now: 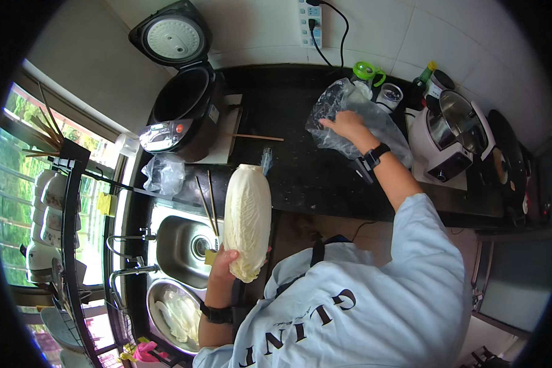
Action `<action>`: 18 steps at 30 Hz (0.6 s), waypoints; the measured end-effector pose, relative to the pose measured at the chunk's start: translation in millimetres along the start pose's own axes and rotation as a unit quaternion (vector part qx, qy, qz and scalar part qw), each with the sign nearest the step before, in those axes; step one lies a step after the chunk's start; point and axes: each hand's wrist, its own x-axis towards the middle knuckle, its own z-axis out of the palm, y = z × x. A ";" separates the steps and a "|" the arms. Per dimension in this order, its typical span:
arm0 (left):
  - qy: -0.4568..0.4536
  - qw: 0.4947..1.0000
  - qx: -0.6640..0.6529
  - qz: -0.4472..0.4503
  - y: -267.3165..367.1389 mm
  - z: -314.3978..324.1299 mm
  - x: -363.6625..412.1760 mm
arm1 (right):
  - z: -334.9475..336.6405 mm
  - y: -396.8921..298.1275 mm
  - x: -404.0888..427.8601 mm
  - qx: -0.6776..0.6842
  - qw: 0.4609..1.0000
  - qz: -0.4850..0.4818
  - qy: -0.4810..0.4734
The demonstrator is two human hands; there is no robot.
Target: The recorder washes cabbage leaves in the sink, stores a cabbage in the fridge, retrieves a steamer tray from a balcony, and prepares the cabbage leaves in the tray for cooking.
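A whole napa cabbage (247,216) is held by its lower, leafy end in my left hand (223,264), near the counter's front edge and beside the sink. Its pale stem end points away from me. My right hand (345,125) rests on a clear plastic bag (377,124) at the back right of the black counter (299,175); whether the fingers pinch the film is not plain. Cabbage leaves (177,313) lie in a steel bowl (154,294) at the lower left.
An open rice cooker (184,106) stands back left, with a chopstick (257,137) near it. Two chopsticks (207,202) lie by the steel sink (177,244) with its faucets (124,271). At right are a white cooking appliance (441,147), a green-lidded jar (365,73) and a frying pan (506,161).
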 end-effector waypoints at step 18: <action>-0.178 0.893 0.145 -0.387 32.9 30.7 152.7 | 16.6 -21.1 -218.5 0.271 0.933 -0.079 0.224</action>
